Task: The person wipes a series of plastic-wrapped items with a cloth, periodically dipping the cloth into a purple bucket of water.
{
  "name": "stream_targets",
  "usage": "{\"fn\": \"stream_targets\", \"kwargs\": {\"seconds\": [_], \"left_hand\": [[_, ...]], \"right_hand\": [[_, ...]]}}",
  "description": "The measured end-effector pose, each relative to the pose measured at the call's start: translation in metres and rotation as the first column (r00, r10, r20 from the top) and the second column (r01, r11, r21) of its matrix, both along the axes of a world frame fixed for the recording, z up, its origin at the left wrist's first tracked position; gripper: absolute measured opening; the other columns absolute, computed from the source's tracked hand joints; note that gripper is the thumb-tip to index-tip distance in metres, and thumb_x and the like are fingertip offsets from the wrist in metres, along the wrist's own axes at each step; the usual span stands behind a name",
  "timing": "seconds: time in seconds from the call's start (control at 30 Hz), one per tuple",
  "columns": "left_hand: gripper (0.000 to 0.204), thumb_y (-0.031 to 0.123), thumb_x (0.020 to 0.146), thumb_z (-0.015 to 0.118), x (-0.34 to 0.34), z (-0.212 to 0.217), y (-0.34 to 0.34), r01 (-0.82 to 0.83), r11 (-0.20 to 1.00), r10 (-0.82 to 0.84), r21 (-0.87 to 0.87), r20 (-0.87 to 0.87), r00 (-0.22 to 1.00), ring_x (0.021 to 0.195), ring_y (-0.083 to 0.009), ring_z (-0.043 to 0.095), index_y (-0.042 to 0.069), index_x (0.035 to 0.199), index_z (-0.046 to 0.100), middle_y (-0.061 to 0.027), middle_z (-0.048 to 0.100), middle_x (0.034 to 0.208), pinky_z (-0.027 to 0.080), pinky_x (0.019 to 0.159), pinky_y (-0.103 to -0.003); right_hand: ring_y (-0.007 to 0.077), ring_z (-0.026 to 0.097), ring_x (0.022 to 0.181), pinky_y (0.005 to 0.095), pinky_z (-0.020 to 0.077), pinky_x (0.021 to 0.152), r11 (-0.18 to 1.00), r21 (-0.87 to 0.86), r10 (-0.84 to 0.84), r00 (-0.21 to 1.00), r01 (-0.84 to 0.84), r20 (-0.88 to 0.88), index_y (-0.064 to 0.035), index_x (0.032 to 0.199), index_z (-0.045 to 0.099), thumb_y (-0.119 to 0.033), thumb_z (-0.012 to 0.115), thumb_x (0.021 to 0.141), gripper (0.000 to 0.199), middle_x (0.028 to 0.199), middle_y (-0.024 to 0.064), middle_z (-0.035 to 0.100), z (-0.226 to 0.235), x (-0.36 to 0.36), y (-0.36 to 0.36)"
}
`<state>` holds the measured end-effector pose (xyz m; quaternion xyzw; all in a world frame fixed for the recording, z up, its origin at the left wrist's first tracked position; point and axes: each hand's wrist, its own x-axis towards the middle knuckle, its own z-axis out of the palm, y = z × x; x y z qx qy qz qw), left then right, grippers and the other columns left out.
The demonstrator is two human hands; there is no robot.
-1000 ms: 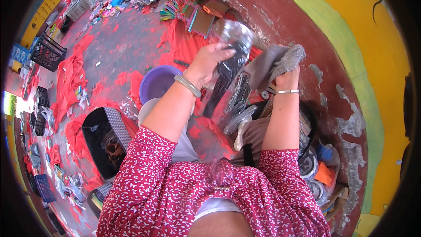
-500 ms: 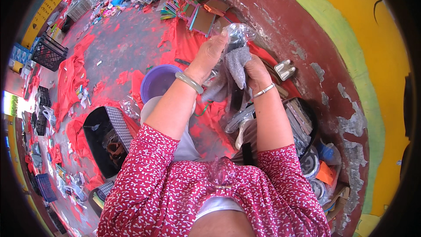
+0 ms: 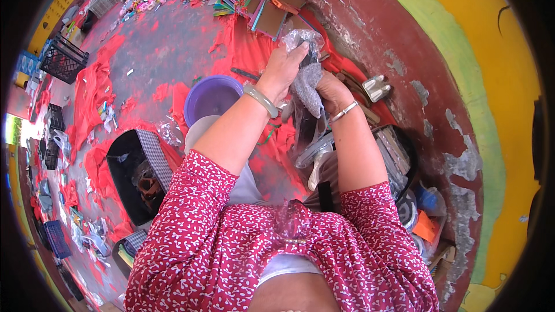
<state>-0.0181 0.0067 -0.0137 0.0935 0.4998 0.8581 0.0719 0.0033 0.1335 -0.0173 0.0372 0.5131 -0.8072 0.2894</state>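
Observation:
Out in front of me, my left hand (image 3: 283,70) is closed round a dark item in clear plastic wrapping (image 3: 312,52); its exact kind I cannot make out. My right hand (image 3: 333,92) is closed on a grey fuzzy cloth (image 3: 307,88), pressed against the lower part of the wrapped item. Below the hands hangs a dark, sheer length (image 3: 309,130), partly hidden by the cloth. A pale bangle circles my left wrist, a silver one my right.
A purple basin (image 3: 199,93) stands left of my hands, a black open case (image 3: 124,162) beyond it. To the right are a filled black container (image 3: 399,156) and pale shoe-shaped pieces (image 3: 376,88) by the wall. Red cloth (image 3: 243,52) and heaped goods cover much floor.
Both hands have shifted slightly left with the wrapped item. The left hand has turned a little and sits slightly lower, and the cloth has slid along the item.

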Motion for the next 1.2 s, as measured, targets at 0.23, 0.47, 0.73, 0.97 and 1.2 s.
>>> {"fn": "stream_targets", "kwargs": {"seconds": [0.23,0.47,0.73,0.97,1.2], "left_hand": [[0.027,0.021,0.091,0.050,-0.005,0.007,-0.014,-0.006,0.986,-0.011,0.166,0.102,0.995,0.077,-0.0208,0.063,-0.001,0.105,0.055,-0.0142,0.063,0.088,0.052,0.067,-0.032],[0.031,0.020,0.093,0.045,-0.028,0.011,-0.046,-0.084,0.921,0.040,0.380,0.121,0.992,0.075,-0.0290,0.063,-0.002,0.114,0.050,-0.0187,0.062,0.087,0.054,0.068,-0.039],[0.024,0.020,0.093,0.043,-0.033,0.011,-0.110,-0.314,0.818,0.231,0.482,0.223,0.947,0.080,-0.0302,0.061,-0.002,0.097,0.052,-0.0171,0.061,0.085,0.050,0.072,-0.044],[0.021,0.021,0.093,0.045,0.027,0.035,-0.190,-0.663,0.531,0.685,0.527,0.193,0.702,0.069,-0.0199,0.056,0.003,0.091,0.055,-0.0069,0.058,0.079,0.047,0.065,-0.035],[0.026,0.020,0.095,0.043,0.181,0.007,-0.392,-0.967,-0.085,0.871,-0.240,-0.489,0.045,0.091,-0.0247,0.058,0.001,0.110,0.051,-0.0095,0.059,0.101,0.047,0.084,-0.037]], "right_hand": [[0.0145,0.060,0.069,0.0292,0.0495,0.061,0.990,0.000,0.142,0.985,-0.142,-0.096,-0.0049,0.095,0.062,-0.013,0.069,0.073,0.025,0.085,0.0052,0.063,-0.021,0.001,-0.006],[0.0146,0.061,0.065,0.0286,0.0496,0.058,0.970,0.150,0.196,0.980,-0.190,-0.027,-0.0027,0.091,0.063,-0.012,0.065,0.075,0.018,0.078,0.0051,0.064,-0.007,0.014,-0.008],[0.0119,0.058,0.070,0.0285,0.0481,0.062,0.875,0.386,0.360,0.926,-0.293,-0.113,-0.0022,0.092,0.063,-0.010,0.064,0.076,0.018,0.080,0.0041,0.063,-0.010,0.026,0.002],[0.0100,0.054,0.067,0.0271,0.0453,0.058,0.583,0.759,0.616,0.767,-0.290,-0.180,-0.0010,0.086,0.062,-0.010,0.060,0.079,0.012,0.075,0.0014,0.060,-0.039,0.034,0.020],[0.0135,0.058,0.068,0.0286,0.0469,0.058,0.792,0.601,0.206,0.974,-0.108,-0.096,-0.0047,0.088,0.062,-0.009,0.060,0.078,0.012,0.080,0.0023,0.061,-0.060,0.020,0.028]]}}
